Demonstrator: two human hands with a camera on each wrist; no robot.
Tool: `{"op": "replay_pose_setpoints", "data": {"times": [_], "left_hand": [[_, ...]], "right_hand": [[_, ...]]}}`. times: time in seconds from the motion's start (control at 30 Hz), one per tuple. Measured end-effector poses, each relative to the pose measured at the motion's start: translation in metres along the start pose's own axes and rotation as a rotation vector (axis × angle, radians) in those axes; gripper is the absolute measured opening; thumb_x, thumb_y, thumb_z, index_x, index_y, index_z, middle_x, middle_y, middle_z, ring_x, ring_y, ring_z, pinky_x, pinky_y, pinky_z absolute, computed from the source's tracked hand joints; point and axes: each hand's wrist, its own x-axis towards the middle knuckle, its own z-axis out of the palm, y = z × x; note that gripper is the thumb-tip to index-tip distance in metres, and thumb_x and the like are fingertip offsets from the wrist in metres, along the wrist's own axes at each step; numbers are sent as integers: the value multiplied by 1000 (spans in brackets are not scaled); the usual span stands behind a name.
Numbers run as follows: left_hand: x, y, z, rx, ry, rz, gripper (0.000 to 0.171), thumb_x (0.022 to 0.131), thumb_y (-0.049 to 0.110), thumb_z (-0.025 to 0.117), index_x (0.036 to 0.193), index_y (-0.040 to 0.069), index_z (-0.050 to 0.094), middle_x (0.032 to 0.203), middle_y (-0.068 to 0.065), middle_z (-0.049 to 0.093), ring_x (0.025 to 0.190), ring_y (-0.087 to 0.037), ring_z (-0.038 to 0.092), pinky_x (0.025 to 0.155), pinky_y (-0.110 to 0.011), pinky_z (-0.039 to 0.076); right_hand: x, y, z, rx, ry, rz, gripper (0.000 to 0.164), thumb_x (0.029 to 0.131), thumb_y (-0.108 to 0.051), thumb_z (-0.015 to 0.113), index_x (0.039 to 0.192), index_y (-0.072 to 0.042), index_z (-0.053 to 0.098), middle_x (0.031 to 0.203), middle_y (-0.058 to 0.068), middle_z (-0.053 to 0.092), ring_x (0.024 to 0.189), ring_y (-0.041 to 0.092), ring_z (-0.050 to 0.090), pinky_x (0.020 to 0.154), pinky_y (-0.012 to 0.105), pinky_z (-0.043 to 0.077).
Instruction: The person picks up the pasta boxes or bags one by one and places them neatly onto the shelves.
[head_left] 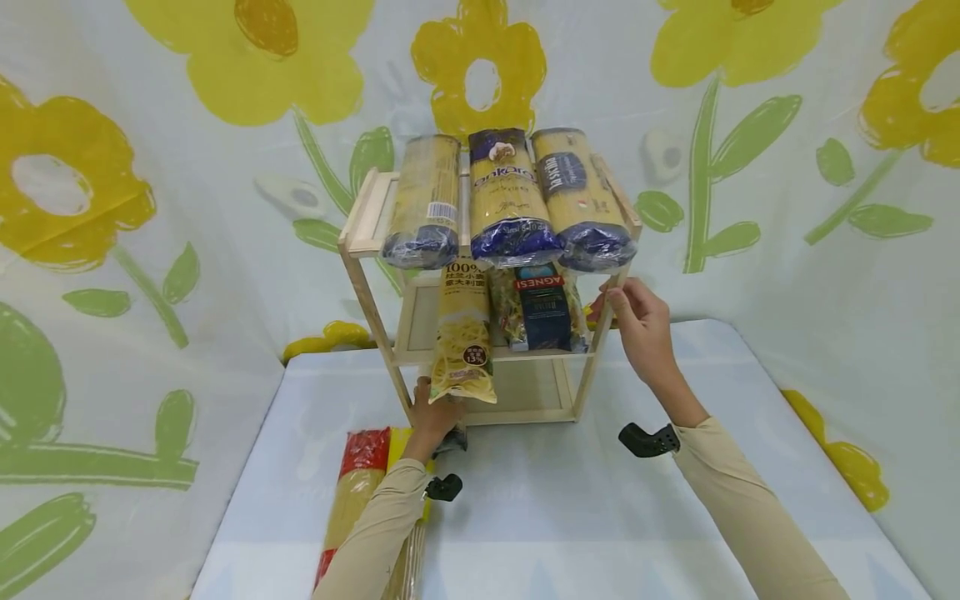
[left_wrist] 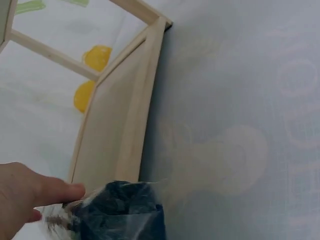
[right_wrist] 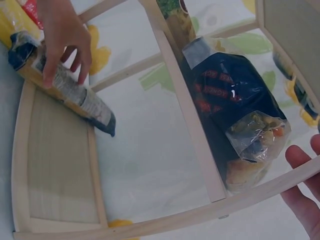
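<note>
At the lower left of a small wooden rack (head_left: 393, 362), my left hand (head_left: 435, 412) grips a long pasta packet. The packet's dark blue end (left_wrist: 125, 215) fills the bottom of the left wrist view. In the right wrist view this packet (right_wrist: 75, 95) lies slanted over the bottom shelf, fingers across its top. My right hand (head_left: 643, 329) holds the rack's right front post at middle-shelf height, thumb in front. Near it on the middle shelf is an Agnesi pasta bag (head_left: 546, 308). Left of that, a yellow noodle packet (head_left: 462, 333) overhangs the shelf's front edge.
On the top shelf lie three spaghetti packets: one on the left (head_left: 426, 196), an Ankara one (head_left: 510, 196) in the middle, and one on the right (head_left: 577, 192). A red-ended spaghetti packet (head_left: 356, 483) and a yellow-topped packet (head_left: 401, 442) lie on the table (head_left: 570, 517) beneath my left forearm.
</note>
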Motion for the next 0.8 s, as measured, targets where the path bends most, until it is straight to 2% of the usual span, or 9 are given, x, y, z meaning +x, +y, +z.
{"op": "replay_pose_setpoints", "data": {"times": [0.2, 0.23, 0.37, 0.43, 0.47, 0.5, 0.67, 0.73, 0.8], "left_hand": [[1, 8, 3, 0, 48, 114, 45, 79, 18, 73, 120, 3, 60, 116, -25, 53, 94, -43, 55, 66, -55, 50], [1, 8, 3, 21, 37, 125, 47, 81, 21, 71, 123, 3, 58, 120, -25, 53, 99, -44, 55, 71, -56, 49], [0, 6, 2, 37, 48, 117, 51, 85, 29, 70, 128, 4, 55, 121, -23, 56, 107, -44, 54, 77, -56, 49], [-1, 5, 0, 59, 35, 151, 52, 87, 30, 69, 129, 4, 54, 122, -22, 57, 110, -42, 54, 82, -55, 48], [-2, 4, -1, 49, 40, 167, 50, 87, 28, 69, 127, 3, 56, 120, -22, 58, 108, -41, 55, 80, -54, 49], [-3, 3, -2, 69, 20, 192, 50, 88, 27, 68, 129, 3, 55, 121, -21, 59, 111, -40, 54, 85, -53, 47], [-11, -5, -11, 92, -64, 254, 51, 87, 18, 68, 133, 3, 52, 127, -18, 57, 113, -40, 54, 91, -54, 43], [-15, -7, -16, 90, -83, 247, 49, 86, 16, 69, 131, 4, 53, 123, -18, 59, 109, -40, 56, 86, -54, 47], [-17, -10, -21, 98, -102, 266, 43, 86, 14, 68, 127, 4, 59, 110, -16, 66, 109, -40, 57, 84, -53, 48]], "right_hand": [[-1, 1, -3, 1, 11, -14, 16, 100, -3, 43, 100, 4, 57, 82, 35, 54, 67, 21, 65, 66, 25, 55], [-1, 1, -3, 0, 8, -13, 16, 100, -3, 43, 100, 4, 57, 82, 35, 54, 68, 19, 65, 66, 26, 55], [-1, 1, 0, -17, -2, 2, 18, 100, -5, 43, 101, 5, 57, 83, 34, 55, 70, 30, 64, 68, 30, 56], [-1, 1, 1, -27, 2, 4, 18, 100, -5, 43, 101, 6, 57, 83, 33, 56, 70, 34, 63, 67, 31, 56], [-1, 0, 1, -33, 7, 5, 18, 100, -5, 43, 101, 6, 57, 83, 33, 56, 70, 35, 63, 67, 32, 56], [-1, 0, 1, -38, 11, 4, 18, 100, -5, 43, 101, 6, 57, 83, 32, 56, 70, 35, 63, 67, 31, 56], [-1, -1, 2, -44, 14, -2, 19, 100, -5, 43, 101, 7, 57, 82, 31, 57, 71, 38, 62, 67, 30, 56], [-1, -1, 2, -44, 16, -1, 19, 100, -4, 42, 101, 9, 57, 82, 32, 57, 71, 40, 62, 67, 32, 56], [0, 7, 0, -33, 24, 2, 19, 100, -5, 43, 102, 7, 57, 82, 31, 58, 70, 39, 62, 66, 32, 56]]}}
